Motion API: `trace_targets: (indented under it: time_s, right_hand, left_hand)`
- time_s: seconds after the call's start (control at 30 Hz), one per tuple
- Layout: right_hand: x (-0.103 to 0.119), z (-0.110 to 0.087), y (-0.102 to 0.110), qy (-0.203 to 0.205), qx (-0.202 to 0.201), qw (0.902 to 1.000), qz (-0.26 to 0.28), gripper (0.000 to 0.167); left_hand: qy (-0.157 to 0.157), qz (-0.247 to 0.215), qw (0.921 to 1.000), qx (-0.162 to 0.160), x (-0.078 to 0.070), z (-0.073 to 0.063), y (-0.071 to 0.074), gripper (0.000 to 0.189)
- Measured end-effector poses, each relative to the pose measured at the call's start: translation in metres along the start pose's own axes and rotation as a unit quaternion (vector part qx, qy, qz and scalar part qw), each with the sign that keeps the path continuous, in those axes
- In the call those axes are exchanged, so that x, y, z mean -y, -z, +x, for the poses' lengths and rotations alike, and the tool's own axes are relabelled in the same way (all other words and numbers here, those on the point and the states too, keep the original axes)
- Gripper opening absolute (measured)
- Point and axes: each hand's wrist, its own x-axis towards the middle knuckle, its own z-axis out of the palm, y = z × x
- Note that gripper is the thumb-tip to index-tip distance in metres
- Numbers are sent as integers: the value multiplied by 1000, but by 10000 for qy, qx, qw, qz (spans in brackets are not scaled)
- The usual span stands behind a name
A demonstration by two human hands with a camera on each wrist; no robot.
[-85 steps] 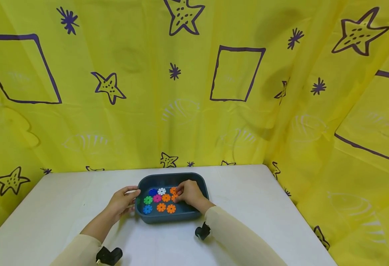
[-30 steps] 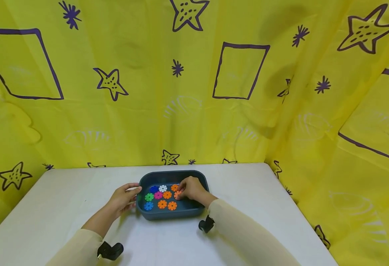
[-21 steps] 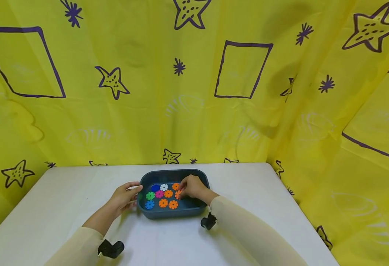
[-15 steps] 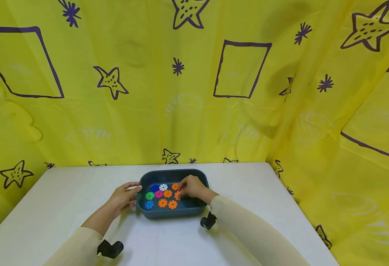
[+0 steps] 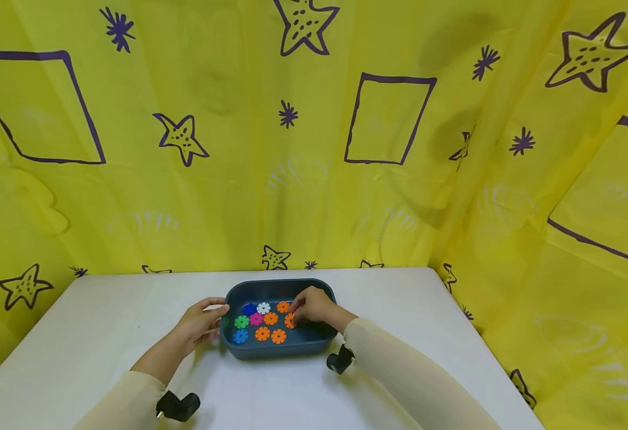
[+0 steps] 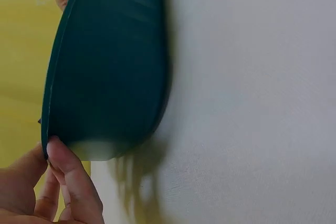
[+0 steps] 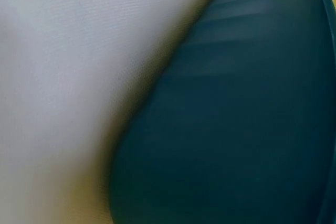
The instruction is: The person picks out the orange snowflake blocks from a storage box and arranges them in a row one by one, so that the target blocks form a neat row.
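A dark blue-green plastic tray point(image 5: 260, 352) stands on the table with several notched snowflake discs lying flat in it. My left hand point(image 5: 198, 325) holds the tray's left end, its thumb and fingers pinching the rim in the left wrist view. Reaching over the right side, my right hand point(image 5: 314, 304) has its curled fingertips on an orange snowflake disc point(image 5: 289, 321), which they partly hide. Other orange discs lie close by, including one point(image 5: 279, 336) in front. To the left are a pink disc point(image 5: 256, 319), a white disc point(image 5: 263, 307), a green disc point(image 5: 241, 321) and blue ones.
The white table point(image 5: 271, 394) reaches back to a yellow printed curtain point(image 5: 228, 191), which also hangs along both sides. A black wrist camera point(image 5: 178, 406) sits on the left sleeve, another point(image 5: 341, 359) on the right. The tray's outer wall point(image 7: 226, 129) fills much of the right wrist view.
The orange disc under my right fingertips has slid a little to the right, away from its orange neighbour, and the right hand moved with it. My left hand stays on the rim.
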Motion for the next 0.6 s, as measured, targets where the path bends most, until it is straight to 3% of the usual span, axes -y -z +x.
trace_targets:
  time_s: [0.6]
  right_hand:
    - [2,-4,15,-3,-70,9992,381,10]
  left_hand:
    - [19,-69,9999,75,-6,-3,1,52]
